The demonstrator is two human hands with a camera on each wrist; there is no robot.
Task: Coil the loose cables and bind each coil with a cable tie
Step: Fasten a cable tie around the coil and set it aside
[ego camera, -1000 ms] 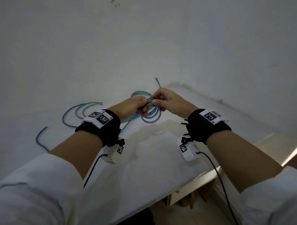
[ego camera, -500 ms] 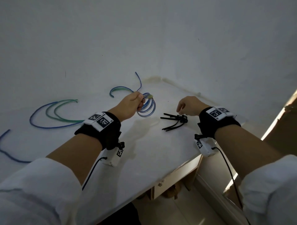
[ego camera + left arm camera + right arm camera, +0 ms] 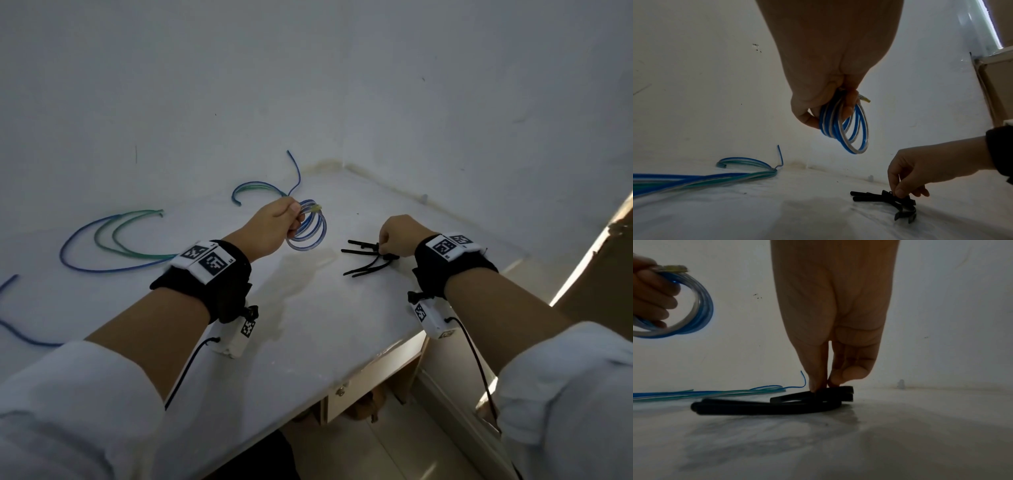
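Observation:
My left hand (image 3: 279, 221) grips a small coil of blue and clear cable (image 3: 310, 231) above the white table (image 3: 308, 325); the coil (image 3: 846, 128) hangs from my curled fingers, its yellow tip poking out. To the right, several black cable ties (image 3: 368, 258) lie in a loose bunch on the table. My right hand (image 3: 399, 236) is down on them, thumb and forefinger pinching one black tie (image 3: 830, 391) at the bunch's right end. The coil (image 3: 684, 311) shows at the left of the right wrist view.
Loose blue and green cables (image 3: 113, 240) lie curved on the table to the left, and another short bundle (image 3: 260, 190) lies by the wall behind the coil. The table's front edge (image 3: 376, 356) runs close on the right, with a drawer and floor below.
My right hand let go of the coil, moved right and came down on the cable ties, now pinching one. The left hand keeps the coil alone.

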